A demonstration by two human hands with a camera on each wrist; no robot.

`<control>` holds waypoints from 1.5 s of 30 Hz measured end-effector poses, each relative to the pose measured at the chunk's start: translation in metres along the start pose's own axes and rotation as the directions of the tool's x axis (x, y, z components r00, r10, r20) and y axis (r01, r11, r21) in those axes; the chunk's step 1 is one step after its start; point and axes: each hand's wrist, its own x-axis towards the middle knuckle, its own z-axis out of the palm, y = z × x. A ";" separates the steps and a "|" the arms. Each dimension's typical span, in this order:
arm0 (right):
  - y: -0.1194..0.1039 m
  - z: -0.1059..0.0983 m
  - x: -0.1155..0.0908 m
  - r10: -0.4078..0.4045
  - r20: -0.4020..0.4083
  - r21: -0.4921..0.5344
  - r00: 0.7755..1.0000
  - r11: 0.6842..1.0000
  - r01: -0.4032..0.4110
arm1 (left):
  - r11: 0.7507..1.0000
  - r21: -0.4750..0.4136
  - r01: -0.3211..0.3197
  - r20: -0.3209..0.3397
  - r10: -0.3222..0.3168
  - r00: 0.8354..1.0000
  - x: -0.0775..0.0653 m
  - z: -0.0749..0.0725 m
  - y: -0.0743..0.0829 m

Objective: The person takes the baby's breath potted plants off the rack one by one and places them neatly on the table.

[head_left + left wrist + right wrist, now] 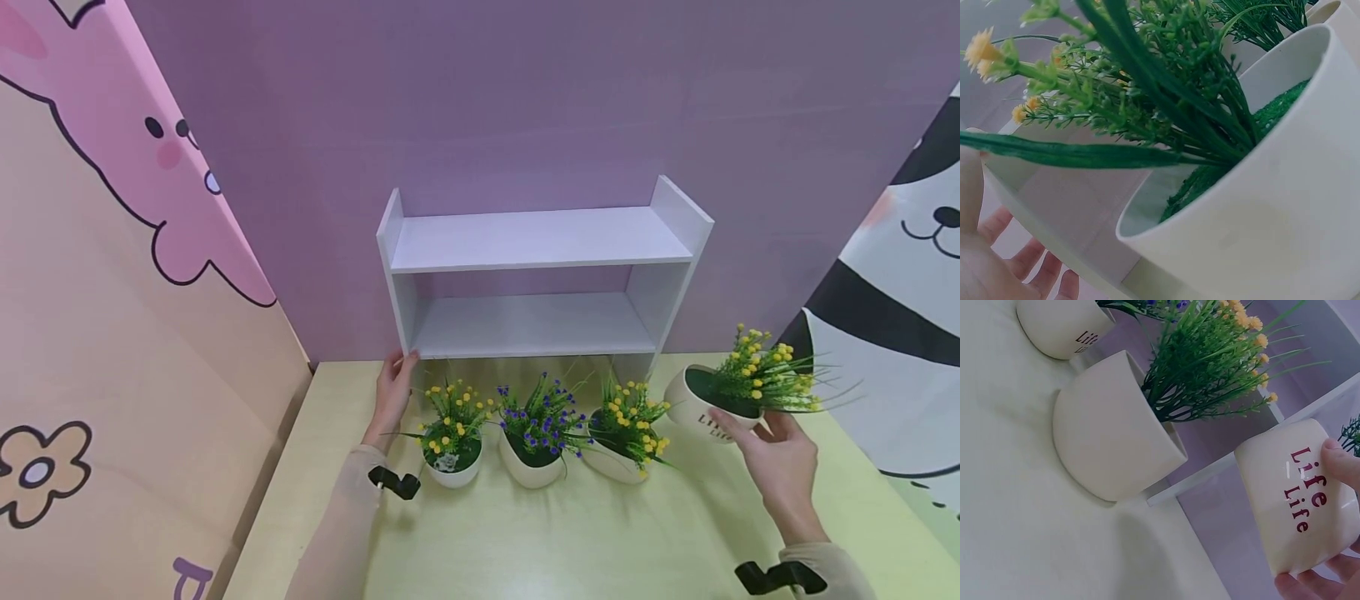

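My right hand holds a white pot of artificial yellow flowers above the table's right side. The pot tilts to the right; in the right wrist view, "Life" lettering shows on the raised pot, with thumb and fingers around it. My left hand grips the lower left side panel of a white two-tier shelf; the panel hides part of the grip. Before the shelf stand a yellow-flowered pot, a purple-flowered pot and another yellow-flowered pot.
The shelf stands on a pale table against a purple back wall. A cartoon-printed panel rises on the left, and a panda-printed panel on the right. Long leaves spread from the pots toward the shelf.
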 end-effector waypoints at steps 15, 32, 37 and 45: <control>0.029 0.003 0.002 0.021 0.008 -0.029 1.000 0.999 -0.021 | 1.000 0.000 0.028 0.008 -0.028 1.000 -0.012 0.001 0.006; 0.052 0.015 -0.003 0.035 -0.014 -0.043 0.999 0.998 -0.035 | 1.000 -0.007 0.001 0.000 -0.001 1.000 -0.002 -0.001 -0.007; 0.055 0.017 -0.004 0.043 -0.007 -0.033 0.999 0.999 -0.043 | 1.000 -0.009 0.000 0.000 0.000 1.000 -0.001 -0.001 -0.007; 0.063 0.023 -0.003 0.047 -0.008 -0.018 0.999 0.999 -0.047 | 1.000 -0.006 -0.011 0.001 0.011 1.000 0.001 -0.001 -0.004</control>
